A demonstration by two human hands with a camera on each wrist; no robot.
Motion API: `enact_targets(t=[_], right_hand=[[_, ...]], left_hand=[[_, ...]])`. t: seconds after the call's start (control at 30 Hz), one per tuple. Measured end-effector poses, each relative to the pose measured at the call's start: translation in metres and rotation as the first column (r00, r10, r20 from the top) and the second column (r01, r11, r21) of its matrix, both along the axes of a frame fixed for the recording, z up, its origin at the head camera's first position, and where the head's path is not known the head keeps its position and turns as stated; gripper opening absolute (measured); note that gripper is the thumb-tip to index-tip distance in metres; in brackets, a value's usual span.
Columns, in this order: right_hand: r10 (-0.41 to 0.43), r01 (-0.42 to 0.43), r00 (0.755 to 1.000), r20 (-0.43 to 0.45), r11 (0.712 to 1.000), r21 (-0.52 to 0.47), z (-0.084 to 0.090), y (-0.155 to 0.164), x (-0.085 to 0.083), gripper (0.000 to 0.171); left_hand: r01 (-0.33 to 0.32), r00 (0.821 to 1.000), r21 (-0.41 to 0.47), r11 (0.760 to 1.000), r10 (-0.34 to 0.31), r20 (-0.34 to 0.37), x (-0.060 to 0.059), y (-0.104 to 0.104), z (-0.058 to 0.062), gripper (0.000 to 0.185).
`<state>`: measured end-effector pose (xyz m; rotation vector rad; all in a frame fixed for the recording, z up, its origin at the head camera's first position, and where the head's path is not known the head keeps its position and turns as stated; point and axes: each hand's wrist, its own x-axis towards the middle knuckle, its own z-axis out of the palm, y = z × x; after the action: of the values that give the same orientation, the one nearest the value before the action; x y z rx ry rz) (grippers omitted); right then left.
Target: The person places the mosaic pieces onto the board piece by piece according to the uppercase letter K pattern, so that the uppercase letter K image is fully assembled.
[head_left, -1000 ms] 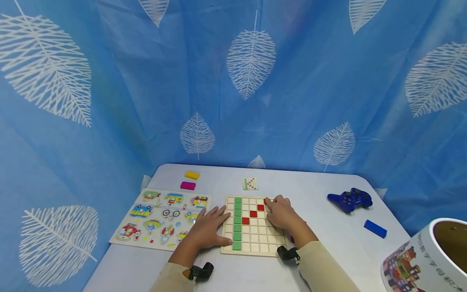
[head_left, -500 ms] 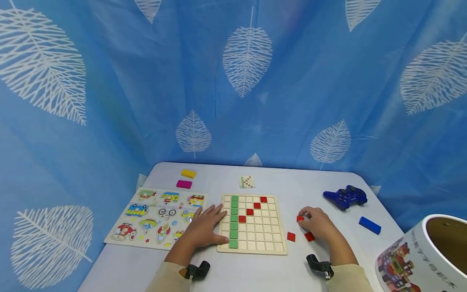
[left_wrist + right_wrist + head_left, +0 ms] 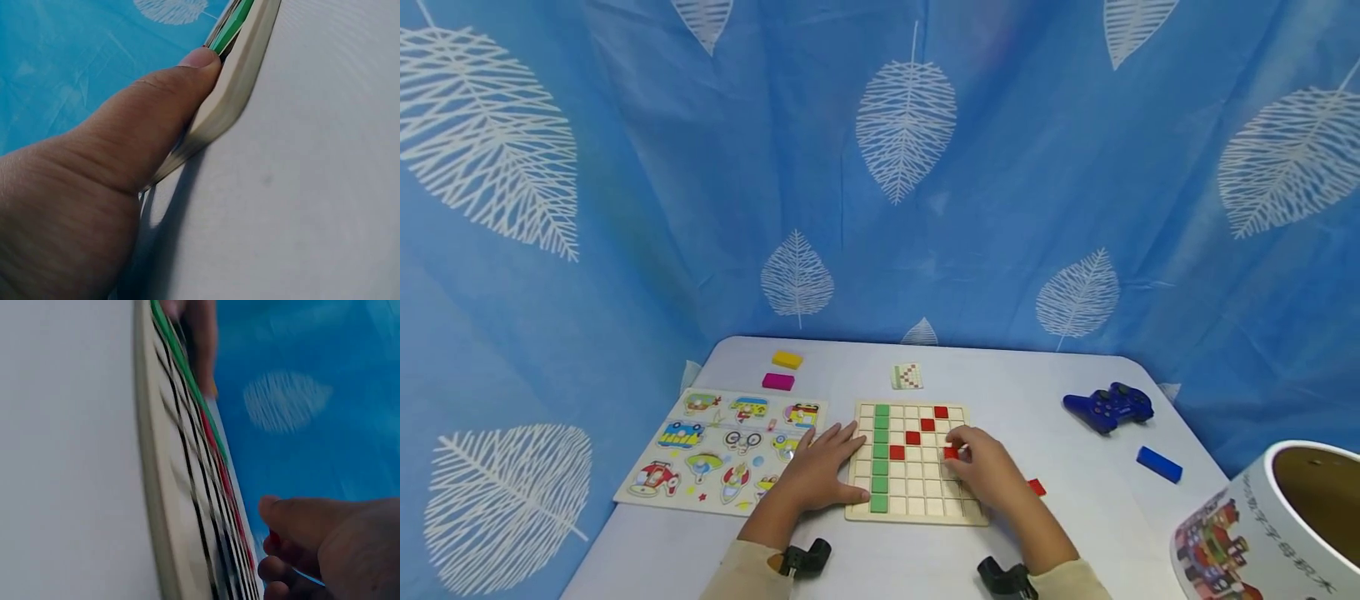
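A wooden grid board (image 3: 925, 512) lies on the white table, with a green column of tiles (image 3: 881, 457) at its left and a diagonal of red tiles (image 3: 913, 437). My left hand (image 3: 822, 473) rests flat on the board's left edge, thumb against the rim (image 3: 234, 87). Over the board's right half, my right hand (image 3: 981, 467) pinches a red tile (image 3: 951, 452) between its fingertips. In the right wrist view the curled fingers (image 3: 294, 550) hover beside the board (image 3: 181, 506). A loose red tile (image 3: 1037, 487) lies on the table right of the board.
A vehicle puzzle board (image 3: 726, 446) sits left of the grid. Behind are yellow (image 3: 787, 359) and magenta (image 3: 778, 382) blocks and a pattern card (image 3: 907, 376). A blue gamepad (image 3: 1108, 406), a blue block (image 3: 1159, 464) and a printed cylinder (image 3: 1270, 533) stand right. A blue curtain surrounds the table.
My right hand left the board, went to the loose red tiles on its right, took one and came back over the board's right half. The left hand stayed put.
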<state>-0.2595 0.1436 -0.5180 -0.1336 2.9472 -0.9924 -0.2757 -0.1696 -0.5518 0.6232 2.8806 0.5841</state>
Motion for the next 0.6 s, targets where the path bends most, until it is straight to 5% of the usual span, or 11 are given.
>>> enact_targets(t=[0.13, 0.27, 0.6], right_hand=[[0.135, -0.131, 0.989, -0.069, 0.990, 0.050, -0.006, -0.037, 0.008, 0.017], [0.154, -0.127, 0.975, -0.159, 0.978, 0.165, -0.014, -0.051, 0.010, 0.012], [0.258, -0.241, 0.958, -0.126, 0.961, 0.138, -0.009, -0.039, 0.014, 0.019]], left_hand=[[0.000, 1.000, -0.001, 1.000, 0.000, -0.003, 0.001, 0.000, -0.002, 0.102], [-0.001, 1.000, 0.004, 1.000, 0.001, 0.001, 0.000, 0.000, -0.002, 0.102], [0.000, 1.000, 0.008, 1.000, 0.000, -0.002, 0.001, 0.000, -0.002, 0.102]])
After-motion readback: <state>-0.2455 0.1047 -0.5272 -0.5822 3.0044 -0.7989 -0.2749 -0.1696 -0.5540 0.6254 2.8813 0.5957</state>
